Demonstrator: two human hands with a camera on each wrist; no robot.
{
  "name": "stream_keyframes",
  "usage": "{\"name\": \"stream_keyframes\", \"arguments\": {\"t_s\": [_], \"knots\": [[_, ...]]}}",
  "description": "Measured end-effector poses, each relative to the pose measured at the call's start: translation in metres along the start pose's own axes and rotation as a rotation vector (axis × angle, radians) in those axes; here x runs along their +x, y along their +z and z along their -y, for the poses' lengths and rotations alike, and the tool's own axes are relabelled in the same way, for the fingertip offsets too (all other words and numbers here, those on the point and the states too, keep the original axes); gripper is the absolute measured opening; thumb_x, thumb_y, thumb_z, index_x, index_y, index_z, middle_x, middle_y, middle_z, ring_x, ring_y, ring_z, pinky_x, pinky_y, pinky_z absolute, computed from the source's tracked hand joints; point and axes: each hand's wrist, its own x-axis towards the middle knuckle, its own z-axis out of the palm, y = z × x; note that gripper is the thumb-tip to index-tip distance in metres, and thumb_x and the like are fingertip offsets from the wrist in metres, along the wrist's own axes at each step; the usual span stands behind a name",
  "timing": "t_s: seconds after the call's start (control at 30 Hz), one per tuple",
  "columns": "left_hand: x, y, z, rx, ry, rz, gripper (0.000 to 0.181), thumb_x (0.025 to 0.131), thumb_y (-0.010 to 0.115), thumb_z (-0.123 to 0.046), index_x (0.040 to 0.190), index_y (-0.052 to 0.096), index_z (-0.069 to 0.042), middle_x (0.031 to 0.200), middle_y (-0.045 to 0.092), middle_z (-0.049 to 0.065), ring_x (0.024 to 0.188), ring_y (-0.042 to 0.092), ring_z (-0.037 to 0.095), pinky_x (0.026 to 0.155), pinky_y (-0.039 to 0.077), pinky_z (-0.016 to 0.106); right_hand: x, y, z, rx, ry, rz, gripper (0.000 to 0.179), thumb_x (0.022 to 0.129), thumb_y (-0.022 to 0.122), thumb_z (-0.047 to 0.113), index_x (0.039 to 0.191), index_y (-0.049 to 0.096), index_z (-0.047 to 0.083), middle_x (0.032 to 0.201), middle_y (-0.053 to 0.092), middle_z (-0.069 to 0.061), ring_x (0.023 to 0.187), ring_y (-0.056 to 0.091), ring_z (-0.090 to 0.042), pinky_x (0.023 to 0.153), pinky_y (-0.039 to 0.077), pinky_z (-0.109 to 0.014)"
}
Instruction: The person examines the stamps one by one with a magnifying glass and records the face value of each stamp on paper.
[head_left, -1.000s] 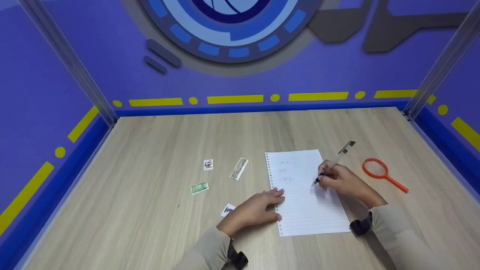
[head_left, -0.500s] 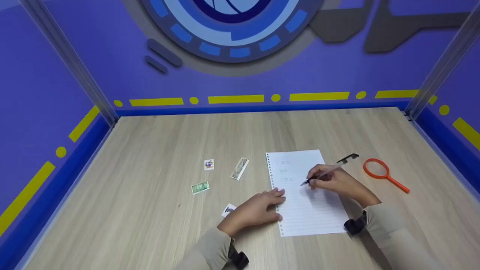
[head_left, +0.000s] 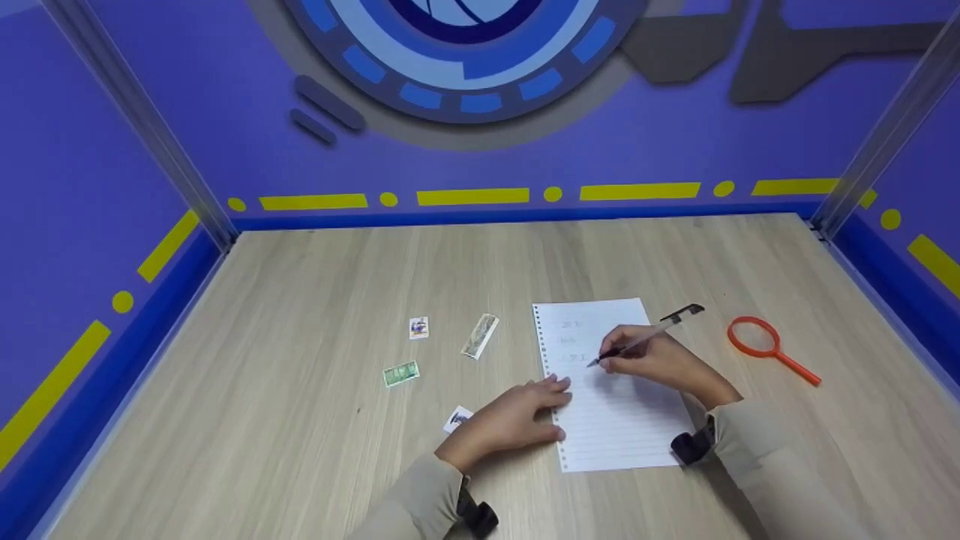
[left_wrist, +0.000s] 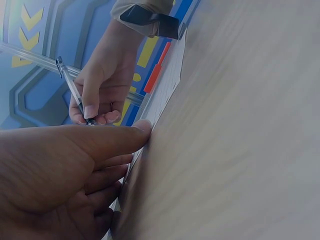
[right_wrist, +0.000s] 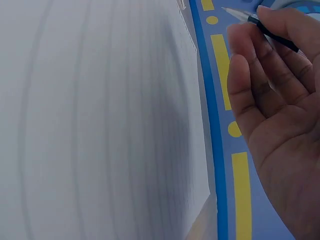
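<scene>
A lined sheet of paper (head_left: 622, 427) with punched holes down its left edge lies on the table; a few short lines of faint writing stand near its top left. My right hand (head_left: 652, 364) pinches a pen (head_left: 660, 327) with a clear barrel and black grip, its tip pointing down-left close to the third written line. In the right wrist view the pen (right_wrist: 275, 36) sits between thumb and fingers, and the hand looks raised off the paper. My left hand (head_left: 510, 416) rests its fingertips on the sheet's left edge, fingers fairly straight. Under its wrist, a small stamp (head_left: 457, 418) is partly covered.
Left of the paper lie a green stamp (head_left: 401, 373), a small white stamp with a figure (head_left: 418, 328) and a long narrow stamp (head_left: 480, 336). An orange magnifying glass (head_left: 772, 349) lies to the right. Blue panels wall the table (head_left: 300, 300) at back and sides.
My right hand has moved left across the paper with the pen, from the sheet's right side toward the writing. The left hand has stayed where it was.
</scene>
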Motion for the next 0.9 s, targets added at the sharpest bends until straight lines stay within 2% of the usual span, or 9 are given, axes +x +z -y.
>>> {"name": "stream_keyframes", "arguments": {"t_s": [0.23, 0.4, 0.67, 0.8, 0.9], "knots": [[0.000, -0.001, -0.001, 0.016, -0.003, 0.004, 0.054, 0.087, 0.068, -0.023, 0.138, 0.053, -0.009, 0.150, 0.042, 0.002, 0.143, 0.033, 0.019, 0.118, 0.028, 0.033, 0.007, 0.009, 0.003, -0.031, -0.021, -0.012, 0.015, 0.086, 0.072, 0.025, 0.097, 0.069, 0.015, 0.094, 0.071, -0.001, 0.080, 0.061, -0.005, 0.072, 0.048, -0.018], [0.000, -0.001, -0.002, 0.024, -0.011, 0.009, 0.054, 0.087, 0.067, -0.024, 0.137, 0.053, -0.009, 0.150, 0.042, 0.003, 0.143, 0.033, 0.019, 0.119, 0.027, 0.035, 0.012, 0.016, 0.002, -0.018, -0.034, -0.020, 0.016, 0.085, 0.073, 0.022, 0.096, 0.068, 0.012, 0.091, 0.071, -0.004, 0.078, 0.060, -0.004, 0.070, 0.047, -0.018], [0.000, -0.001, -0.001, 0.021, -0.017, -0.001, 0.054, 0.087, 0.069, -0.024, 0.137, 0.055, -0.010, 0.150, 0.043, 0.001, 0.143, 0.033, 0.018, 0.118, 0.028, 0.033, 0.014, 0.025, 0.007, 0.033, 0.022, -0.042, 0.014, 0.084, 0.072, 0.011, 0.095, 0.066, 0.004, 0.089, 0.069, -0.009, 0.072, 0.055, -0.003, 0.066, 0.043, -0.017], [0.000, 0.000, -0.001, 0.022, -0.015, -0.001, 0.054, 0.086, 0.069, -0.024, 0.137, 0.054, -0.010, 0.150, 0.043, 0.001, 0.143, 0.034, 0.018, 0.118, 0.028, 0.032, 0.009, 0.025, 0.021, 0.074, 0.024, -0.038, 0.013, 0.084, 0.069, 0.005, 0.094, 0.064, -0.003, 0.086, 0.067, -0.009, 0.066, 0.053, -0.003, 0.060, 0.042, -0.017], [0.000, -0.001, -0.002, 0.020, -0.011, -0.002, 0.054, 0.086, 0.068, -0.023, 0.137, 0.054, -0.009, 0.150, 0.043, 0.001, 0.143, 0.033, 0.019, 0.118, 0.028, 0.032, 0.007, 0.025, 0.019, 0.109, 0.014, -0.044, 0.014, 0.084, 0.070, 0.004, 0.093, 0.064, -0.004, 0.084, 0.066, -0.007, 0.065, 0.052, -0.003, 0.058, 0.041, -0.017]]}}
